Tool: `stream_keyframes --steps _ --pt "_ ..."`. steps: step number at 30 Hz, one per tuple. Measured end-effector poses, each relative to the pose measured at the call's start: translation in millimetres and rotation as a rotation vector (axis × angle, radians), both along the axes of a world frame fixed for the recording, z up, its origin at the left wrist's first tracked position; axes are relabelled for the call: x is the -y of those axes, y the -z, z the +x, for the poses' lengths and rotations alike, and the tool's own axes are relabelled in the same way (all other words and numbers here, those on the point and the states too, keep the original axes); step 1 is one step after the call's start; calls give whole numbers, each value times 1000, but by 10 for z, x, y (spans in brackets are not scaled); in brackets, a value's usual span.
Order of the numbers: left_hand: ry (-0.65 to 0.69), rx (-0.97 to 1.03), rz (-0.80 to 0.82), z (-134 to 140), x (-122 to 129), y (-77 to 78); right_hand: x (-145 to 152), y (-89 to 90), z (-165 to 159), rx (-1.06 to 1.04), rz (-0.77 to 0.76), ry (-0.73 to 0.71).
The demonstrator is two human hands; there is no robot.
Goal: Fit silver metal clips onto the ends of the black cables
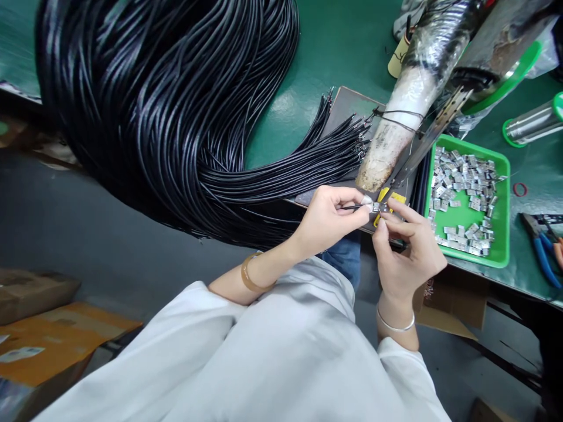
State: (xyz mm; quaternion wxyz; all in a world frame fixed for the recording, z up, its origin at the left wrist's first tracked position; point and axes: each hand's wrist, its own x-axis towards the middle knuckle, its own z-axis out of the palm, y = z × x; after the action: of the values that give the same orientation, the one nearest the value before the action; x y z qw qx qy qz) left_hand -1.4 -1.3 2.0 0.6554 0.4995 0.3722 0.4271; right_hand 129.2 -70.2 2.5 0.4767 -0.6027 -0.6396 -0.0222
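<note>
Between thumb and fingers my left hand (332,215) pinches the end of a black cable (350,207). A small silvery metal connector (377,207) sits at that cable's tip, just beyond the left fingertips. From the other side my right hand (404,243) closes its thumb and fingers on the connector. Right above it, the tip of a soldering iron (398,179) comes down close to the part; whether it touches, I cannot tell. A large bundle of black cables (272,181) lies to the left, with bare ends near the iron.
On the right stands a green tray (505,234) with many metal connectors (457,176). Blue-handled pliers (543,252), a red ring (519,189) and a solder spool (530,126) lie farther right. A plastic-wrapped tube (409,105) slants over the workspace. Cardboard boxes (57,340) sit lower left.
</note>
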Motion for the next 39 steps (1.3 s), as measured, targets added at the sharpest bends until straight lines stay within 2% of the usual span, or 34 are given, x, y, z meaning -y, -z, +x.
stream_keyframes --steps 8,18,24,31,39 --pt "5 -52 170 -8 28 -30 -25 -69 -17 10 44 27" --pt "70 -44 55 -19 23 -16 38 14 8 68 59 15" --pt "93 -77 73 -55 31 -17 22 -16 2 119 93 57" --pt "55 -8 70 -27 16 0 -15 -24 -9 93 74 50" --pt "21 -96 128 -27 14 -23 -58 -51 -30 51 96 66"
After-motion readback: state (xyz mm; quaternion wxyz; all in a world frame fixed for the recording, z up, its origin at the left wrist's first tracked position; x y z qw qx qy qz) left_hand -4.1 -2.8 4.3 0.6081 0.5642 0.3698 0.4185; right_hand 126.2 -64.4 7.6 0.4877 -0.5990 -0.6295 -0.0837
